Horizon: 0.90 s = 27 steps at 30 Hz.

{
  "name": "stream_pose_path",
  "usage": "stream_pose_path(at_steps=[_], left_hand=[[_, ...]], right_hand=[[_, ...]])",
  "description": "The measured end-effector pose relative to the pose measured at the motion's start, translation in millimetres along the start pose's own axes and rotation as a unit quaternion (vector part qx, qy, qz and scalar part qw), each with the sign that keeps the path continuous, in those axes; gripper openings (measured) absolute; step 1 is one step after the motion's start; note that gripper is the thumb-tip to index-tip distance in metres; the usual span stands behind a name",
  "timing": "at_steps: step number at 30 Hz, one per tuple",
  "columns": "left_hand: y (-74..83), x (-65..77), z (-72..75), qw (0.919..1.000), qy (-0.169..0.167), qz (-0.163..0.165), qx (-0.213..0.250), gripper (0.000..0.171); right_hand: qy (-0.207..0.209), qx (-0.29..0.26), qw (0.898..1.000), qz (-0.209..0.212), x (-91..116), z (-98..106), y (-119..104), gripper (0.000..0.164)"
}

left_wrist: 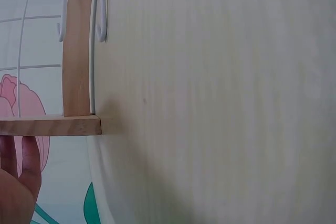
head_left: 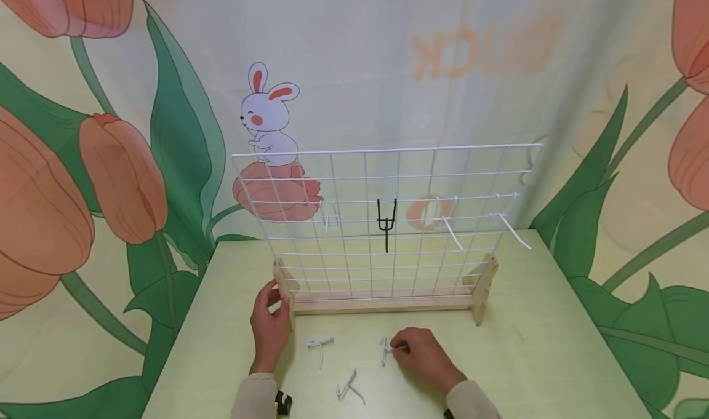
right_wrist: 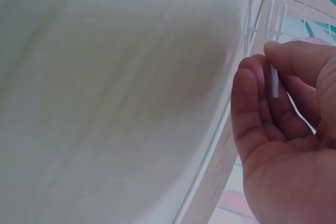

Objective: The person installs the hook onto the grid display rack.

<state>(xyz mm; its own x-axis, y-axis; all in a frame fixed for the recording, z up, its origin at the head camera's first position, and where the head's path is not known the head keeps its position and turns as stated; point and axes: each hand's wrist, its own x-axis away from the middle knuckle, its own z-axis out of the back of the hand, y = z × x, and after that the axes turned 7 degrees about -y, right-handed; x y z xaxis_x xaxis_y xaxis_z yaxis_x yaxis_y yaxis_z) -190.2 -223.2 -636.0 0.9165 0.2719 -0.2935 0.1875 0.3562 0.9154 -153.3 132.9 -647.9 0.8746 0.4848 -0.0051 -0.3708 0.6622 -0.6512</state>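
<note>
A white wire grid panel (head_left: 364, 239) stands upright in a wooden base (head_left: 382, 303). At its left end, my left hand (head_left: 270, 323) touches the outer side of the wooden end piece (left_wrist: 52, 126), fingers fairly straight in the left wrist view. My right hand (head_left: 423, 354) pinches a white wire hook (right_wrist: 275, 83) by its prong between thumb and fingers, low over the table in front of the base. Two more white hooks lie on the table between my hands: one hook (head_left: 320, 344) near the base, another hook (head_left: 349, 387) closer to me.
On the grid hang a black hook (head_left: 386, 224) at the middle, a white hook (head_left: 330, 220) to its left, and two white hooks to its right. A curtain (head_left: 354, 56) with printed tulips and a rabbit surrounds the pale table (head_left: 532, 357).
</note>
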Motion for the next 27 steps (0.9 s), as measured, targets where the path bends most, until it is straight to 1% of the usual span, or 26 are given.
stream_pose_path(at_steps=[6,9,14,20,27], left_hand=[[-3.3,-0.4,1.2,0.9999,-0.004,-0.006,0.010,0.051],[-3.8,-0.6,1.0,1.0000,-0.005,-0.006,0.006,0.050],[-4.8,-0.5,0.7,1.0000,-0.008,-0.004,-0.001,0.051],[-5.0,-0.5,0.8,0.9999,-0.009,0.000,-0.005,0.051],[-3.6,-0.4,1.2,1.0000,-0.010,0.001,0.001,0.051]], right_hand=[[0.031,-0.039,0.999,0.005,0.2,-0.5,0.6,0.011],[0.048,-0.060,0.997,-0.001,0.0,-0.4,-0.8,0.012],[0.073,-0.095,0.993,-0.024,-0.1,-1.1,-3.0,0.013],[0.105,-0.124,0.987,-0.016,-0.4,0.7,-6.5,0.018],[0.125,-0.158,0.979,-0.022,-0.1,10.0,-17.8,0.016]])
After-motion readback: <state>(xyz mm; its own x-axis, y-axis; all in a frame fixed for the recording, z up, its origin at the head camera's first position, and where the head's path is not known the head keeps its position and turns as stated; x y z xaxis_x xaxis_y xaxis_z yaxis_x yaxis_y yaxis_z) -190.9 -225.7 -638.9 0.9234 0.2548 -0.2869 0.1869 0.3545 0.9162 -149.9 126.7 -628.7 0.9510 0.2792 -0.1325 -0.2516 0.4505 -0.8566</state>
